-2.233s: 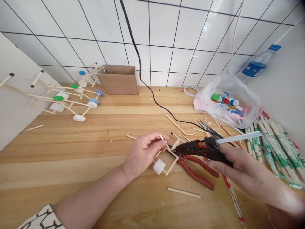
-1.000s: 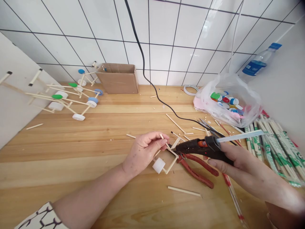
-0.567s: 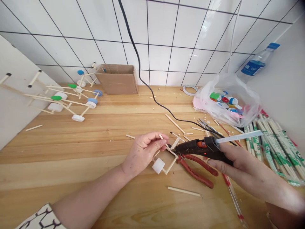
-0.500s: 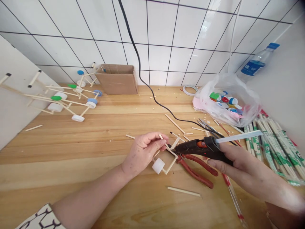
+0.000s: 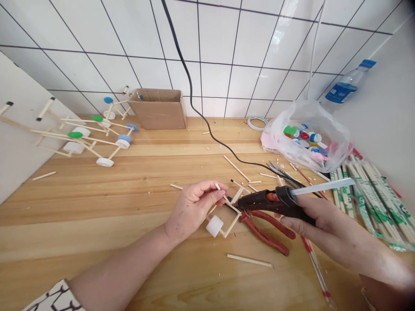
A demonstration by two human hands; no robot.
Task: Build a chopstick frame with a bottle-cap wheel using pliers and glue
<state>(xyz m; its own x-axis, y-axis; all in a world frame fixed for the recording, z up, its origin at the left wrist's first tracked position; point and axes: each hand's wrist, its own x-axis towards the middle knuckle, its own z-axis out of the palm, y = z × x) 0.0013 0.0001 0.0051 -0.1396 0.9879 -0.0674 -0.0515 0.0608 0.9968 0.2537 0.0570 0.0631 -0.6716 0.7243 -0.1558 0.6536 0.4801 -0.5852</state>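
Pinched between the thumb and fingers of my left hand point(image 5: 196, 205) is a wooden stick frame point(image 5: 232, 224), with a white bottle cap point(image 5: 214, 226) at its near end. My right hand point(image 5: 337, 231) is wrapped round a black hot glue gun point(image 5: 275, 203). A translucent glue stick point(image 5: 324, 186) juts from the gun's back. The nozzle points left and meets the frame's stick just right of my left fingertips; whether it touches, I cannot tell. Red-handled pliers point(image 5: 267, 235) lie under the gun, their jaws partly hidden by the frame.
Stick-and-cap models point(image 5: 94, 138) stand at the left by a cardboard box point(image 5: 158, 109). A plastic bag of bottle caps point(image 5: 304, 136), a roll of tape point(image 5: 257, 123), a bottle point(image 5: 346, 88) and wrapped chopsticks point(image 5: 378, 196) are on the right. A black cable point(image 5: 223, 144) crosses the table.
The view has shifted very slightly. Both hands keep the same hold, with the glue gun's nozzle still at the stick frame.
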